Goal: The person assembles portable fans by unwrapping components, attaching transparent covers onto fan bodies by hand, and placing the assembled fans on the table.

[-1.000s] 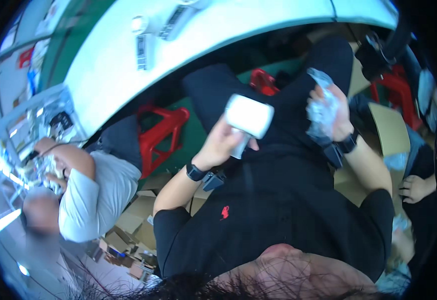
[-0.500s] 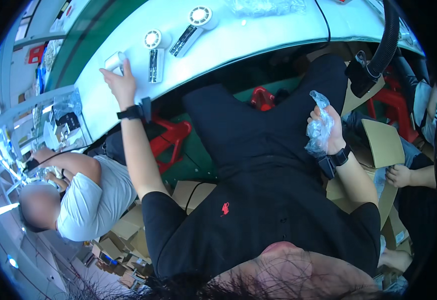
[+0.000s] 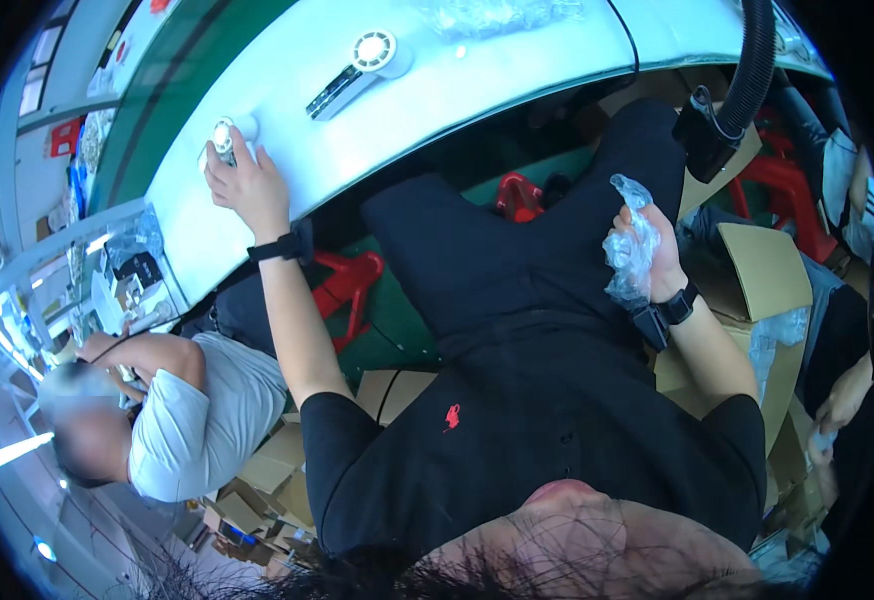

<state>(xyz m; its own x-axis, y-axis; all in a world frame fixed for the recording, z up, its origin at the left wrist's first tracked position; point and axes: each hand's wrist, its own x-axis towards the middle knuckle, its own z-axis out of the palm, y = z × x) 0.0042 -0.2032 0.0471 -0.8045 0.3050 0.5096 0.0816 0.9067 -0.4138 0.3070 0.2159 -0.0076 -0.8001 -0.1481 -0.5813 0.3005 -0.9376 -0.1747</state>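
White plastic forms the handheld device [image 3: 224, 138] with a round, grilled head, situated at 11 o'clock over the table's left part; clock directions are read with 12 pointing away from the wearer. The left hand [image 3: 245, 185] closes around it, fingers bent over its body and thumb on the 2 o'clock side; much of the device is hidden. The wrist lies by the near edge of the table [image 3: 487, 75], which bends in a long arc from 9 toward 1 o'clock. At 2 o'clock from this hand, a second device [image 3: 361, 73] lies slantwise, well inside the edge. Bare tabletop separates the two, and more bare surface extends to the second device's 4 o'clock. Clear wrapping [image 3: 502, 14] occupies the table at 12.

The right hand [image 3: 665, 258], off the table and above the lap, is curled upon crumpled clear plastic [image 3: 632, 265]; open room lies between the hands. A black hose [image 3: 755, 70] descends at 1 o'clock of the right hand, and an open cardboard box [image 3: 765, 270] stands near its 3 o'clock side. Farther out, a co-worker in a pale shirt [image 3: 207, 410] sits at 8 o'clock.
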